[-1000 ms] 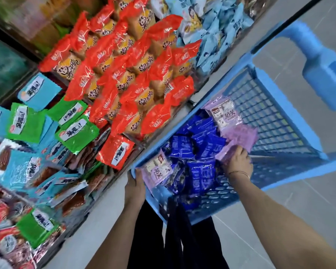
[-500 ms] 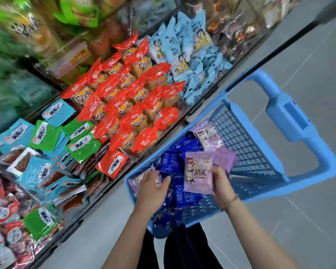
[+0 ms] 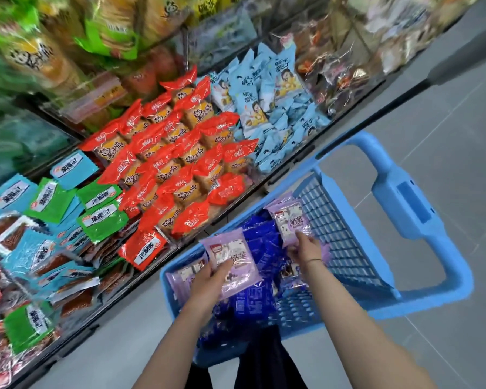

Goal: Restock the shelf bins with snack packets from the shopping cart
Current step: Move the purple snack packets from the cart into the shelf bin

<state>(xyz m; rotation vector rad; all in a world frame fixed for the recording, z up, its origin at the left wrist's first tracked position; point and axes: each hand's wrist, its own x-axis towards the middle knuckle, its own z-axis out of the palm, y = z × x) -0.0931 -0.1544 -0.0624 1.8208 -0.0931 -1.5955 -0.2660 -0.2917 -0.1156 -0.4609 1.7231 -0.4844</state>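
Observation:
A blue plastic shopping cart stands beside the shelf and holds dark blue packets and pale purple packets. My left hand grips a purple packet from below, lifted over the cart's left side. Further right, my right hand pinches the lower edge of another purple packet that stands up against the cart's mesh. Another purple packet lies in the cart's left corner.
The shelf bins on the left hold red packets, light blue packets and green and teal flat packets. Larger bags fill the upper shelf, blurred. Grey floor lies to the right of the cart's handle.
The purple packet passed from my right hand to my left, which had been resting on the cart's contents. My right hand reached further in and took hold of another purple packet. The view tilted up.

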